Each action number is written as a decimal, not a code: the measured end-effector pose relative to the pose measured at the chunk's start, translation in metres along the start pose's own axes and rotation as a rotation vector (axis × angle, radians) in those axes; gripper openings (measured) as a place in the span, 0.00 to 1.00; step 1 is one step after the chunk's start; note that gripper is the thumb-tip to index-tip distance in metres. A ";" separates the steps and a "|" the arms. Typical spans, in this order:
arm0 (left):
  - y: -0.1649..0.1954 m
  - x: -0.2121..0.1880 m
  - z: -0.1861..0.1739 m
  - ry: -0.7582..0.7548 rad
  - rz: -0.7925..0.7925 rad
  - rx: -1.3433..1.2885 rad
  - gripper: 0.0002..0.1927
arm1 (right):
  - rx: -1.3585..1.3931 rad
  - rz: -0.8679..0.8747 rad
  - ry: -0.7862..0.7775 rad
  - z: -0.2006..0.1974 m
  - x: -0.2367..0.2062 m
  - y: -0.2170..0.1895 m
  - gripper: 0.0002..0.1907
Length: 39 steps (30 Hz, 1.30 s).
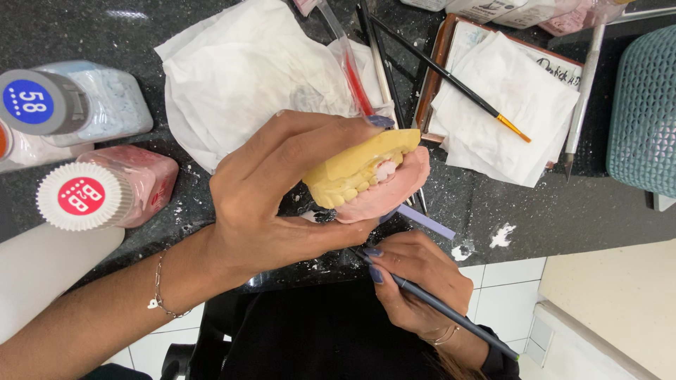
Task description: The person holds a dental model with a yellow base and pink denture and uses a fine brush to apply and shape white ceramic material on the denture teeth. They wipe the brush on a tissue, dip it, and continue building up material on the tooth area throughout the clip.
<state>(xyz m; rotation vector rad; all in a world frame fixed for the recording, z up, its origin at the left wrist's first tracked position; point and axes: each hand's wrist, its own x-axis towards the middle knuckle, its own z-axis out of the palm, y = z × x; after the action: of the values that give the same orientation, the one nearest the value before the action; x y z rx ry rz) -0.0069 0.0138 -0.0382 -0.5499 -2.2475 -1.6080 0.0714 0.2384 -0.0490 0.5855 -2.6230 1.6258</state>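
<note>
The left hand (271, 193) grips a dental model (370, 176), fingers and thumb closed round it: a yellow cast with a row of teeth sits over a pink base, and the whole is held just above the dark speckled counter (535, 211), near its front edge. The right hand (419, 281) lies just below the model, fingers closed on a thin dark tool (451, 313) whose handle runs down and to the right past the counter's edge; its working tip is hidden behind the left thumb and the pink base (so whether it touches the model cannot be told).

Room about the hands is tight. Crumpled white tissue (246, 70) lies just behind the left hand's fingers, and two bottles, one pink with a ribbed white cap (105, 193) and one pale blue with a grey cap (70, 102), lie on their sides to the left. To the right, a folded tissue (507, 105) rests on a brown tray (440, 49) with a fine black brush (451, 77) lying across it. The barest stretch of counter lies right of the model, dotted with white flecks. A teal meshed object (644, 112) is cut off at the right border, and containers along the top edge are only partly seen.
</note>
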 end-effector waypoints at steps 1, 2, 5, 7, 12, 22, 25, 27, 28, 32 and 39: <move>0.000 0.000 0.000 -0.003 -0.002 0.005 0.32 | -0.006 -0.001 0.006 0.000 0.000 0.000 0.08; 0.000 -0.001 -0.001 -0.007 -0.004 0.008 0.32 | -0.005 -0.012 0.010 0.000 0.000 0.000 0.07; 0.000 -0.001 0.001 -0.007 0.000 0.016 0.32 | -0.013 -0.022 0.010 -0.001 0.000 -0.001 0.07; 0.000 -0.001 0.001 -0.006 0.003 0.016 0.32 | -0.036 0.004 -0.008 0.000 0.000 -0.002 0.07; 0.000 -0.001 -0.001 -0.021 0.005 0.018 0.32 | -0.019 0.005 -0.017 0.002 0.003 -0.004 0.07; 0.001 -0.001 0.000 -0.011 0.015 0.022 0.32 | 0.196 0.098 -0.009 -0.001 0.005 0.000 0.06; 0.002 0.000 0.000 -0.005 0.007 0.025 0.32 | 0.299 0.258 0.020 -0.008 0.000 0.006 0.07; 0.003 0.001 -0.002 -0.012 0.002 0.009 0.32 | 0.396 0.231 0.064 -0.011 -0.003 0.010 0.06; 0.003 0.001 -0.002 -0.012 -0.007 0.019 0.32 | 0.443 0.217 0.087 -0.012 -0.004 0.012 0.06; 0.005 0.003 -0.003 -0.003 -0.034 0.041 0.32 | 0.454 0.160 0.190 -0.008 -0.011 0.012 0.08; 0.007 -0.002 -0.005 0.034 -0.077 0.100 0.32 | 0.278 -0.237 0.410 -0.038 -0.004 0.030 0.14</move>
<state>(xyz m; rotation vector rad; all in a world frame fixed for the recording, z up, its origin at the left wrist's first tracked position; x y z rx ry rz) -0.0015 0.0106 -0.0324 -0.4116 -2.3356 -1.5183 0.0584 0.2841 -0.0581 0.4810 -1.9819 1.8144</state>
